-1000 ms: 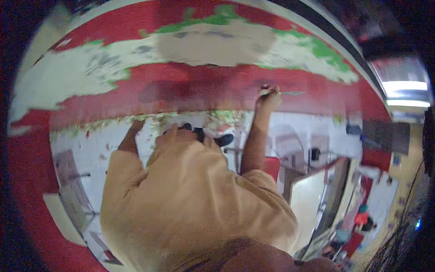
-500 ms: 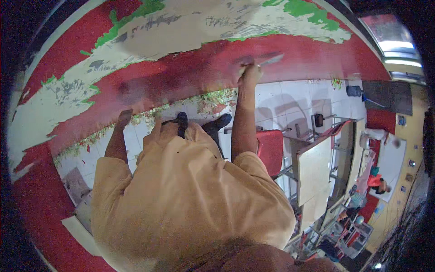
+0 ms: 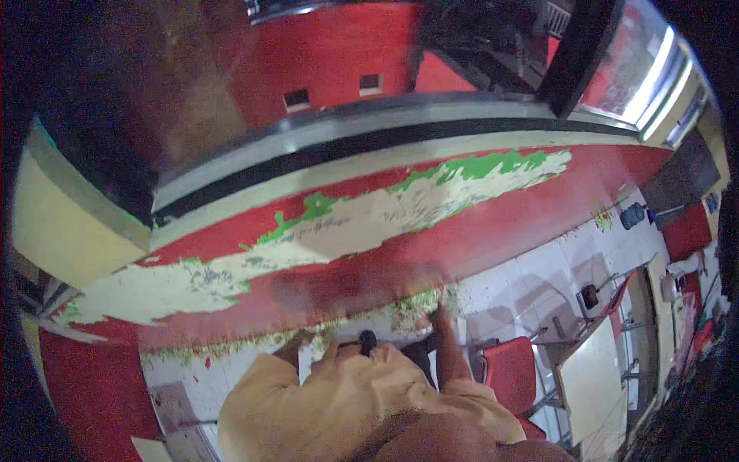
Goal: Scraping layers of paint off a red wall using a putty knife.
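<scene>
Left hand (image 3: 305,337) and right hand (image 3: 439,313) low, by wall (image 3: 539,209); can't tell if fingers are apart or gripping. Flakes (image 3: 414,309) line its foot, likely shed from peeled patch (image 3: 331,231) above.

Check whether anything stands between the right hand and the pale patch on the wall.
Nothing visible stands in the way: in this view, only the red wall band lies between the right hand and the pale patch.
</scene>
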Available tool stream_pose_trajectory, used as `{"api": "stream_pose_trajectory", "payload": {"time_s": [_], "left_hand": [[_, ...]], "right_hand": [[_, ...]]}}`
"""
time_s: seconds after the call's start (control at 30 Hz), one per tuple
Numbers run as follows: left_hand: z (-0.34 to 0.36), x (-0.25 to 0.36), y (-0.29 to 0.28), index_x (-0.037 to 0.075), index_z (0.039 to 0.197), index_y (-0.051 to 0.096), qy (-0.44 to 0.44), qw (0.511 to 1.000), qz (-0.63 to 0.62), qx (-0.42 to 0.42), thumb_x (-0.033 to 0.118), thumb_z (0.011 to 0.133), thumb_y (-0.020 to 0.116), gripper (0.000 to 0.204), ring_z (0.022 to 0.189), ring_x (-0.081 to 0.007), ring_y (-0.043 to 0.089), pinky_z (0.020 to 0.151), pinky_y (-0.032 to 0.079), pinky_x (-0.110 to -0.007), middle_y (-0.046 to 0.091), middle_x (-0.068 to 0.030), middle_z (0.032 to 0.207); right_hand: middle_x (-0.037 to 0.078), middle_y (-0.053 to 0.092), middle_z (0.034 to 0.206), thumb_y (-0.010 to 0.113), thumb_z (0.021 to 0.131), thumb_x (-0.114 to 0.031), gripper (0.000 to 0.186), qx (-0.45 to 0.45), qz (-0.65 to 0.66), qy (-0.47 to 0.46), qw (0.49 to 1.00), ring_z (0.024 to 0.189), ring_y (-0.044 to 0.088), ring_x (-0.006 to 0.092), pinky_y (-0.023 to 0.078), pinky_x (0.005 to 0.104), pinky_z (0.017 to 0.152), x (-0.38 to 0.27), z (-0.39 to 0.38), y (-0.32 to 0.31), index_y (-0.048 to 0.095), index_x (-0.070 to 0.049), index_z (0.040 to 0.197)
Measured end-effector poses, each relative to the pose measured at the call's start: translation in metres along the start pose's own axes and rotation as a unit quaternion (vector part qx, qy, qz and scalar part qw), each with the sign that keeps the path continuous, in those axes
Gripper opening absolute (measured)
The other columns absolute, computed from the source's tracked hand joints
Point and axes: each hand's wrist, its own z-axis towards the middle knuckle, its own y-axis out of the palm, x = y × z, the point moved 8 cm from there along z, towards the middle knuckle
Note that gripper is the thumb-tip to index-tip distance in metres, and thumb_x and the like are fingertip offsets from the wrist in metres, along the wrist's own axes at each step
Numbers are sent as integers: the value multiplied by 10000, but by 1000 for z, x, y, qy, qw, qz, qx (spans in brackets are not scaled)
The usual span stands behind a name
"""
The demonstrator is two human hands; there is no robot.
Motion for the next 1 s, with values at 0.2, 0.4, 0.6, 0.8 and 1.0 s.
{"api": "stream_pose_trajectory", "payload": {"time_s": [0.2,0.4,0.6,0.8,1.0], "left_hand": [[60,51,3,53,1115,561,12,999,-4,-51,376,854,488,422,811,-236,551,691,474,-423,586,-107,1025],[103,84,69,57,1101,565,37,996,75,-45,371,845,495,411,808,-238,554,689,474,-421,589,-111,1010],[121,115,93,61,1086,569,58,988,141,0,367,836,502,400,804,-241,558,687,473,-419,591,-114,995],[173,172,130,65,1071,573,68,976,198,55,362,827,509,389,800,-243,561,685,472,-416,594,-118,980],[196,187,187,70,1057,577,58,963,256,63,357,819,516,378,797,-245,564,684,472,-414,597,-122,965]], "right_hand": [[88,524,680,545,809,-293,215,-60,688,102,716,754,537,255,453,405,608,48,-36,105,519,-108,914],[80,475,760,603,771,-279,235,38,772,226,593,594,482,220,448,376,497,3,-89,-64,477,-121,891],[82,451,810,555,854,-338,450,196,685,146,686,600,478,193,461,346,532,-50,-73,-237,377,-41,1141],[37,439,696,413,939,-315,359,479,523,-98,698,621,459,134,462,344,606,-108,-57,-413,425,20,1068],[60,543,896,374,938,-244,281,199,574,-264,749,823,515,175,452,347,734,-170,-11,-396,543,-28,999]]}}
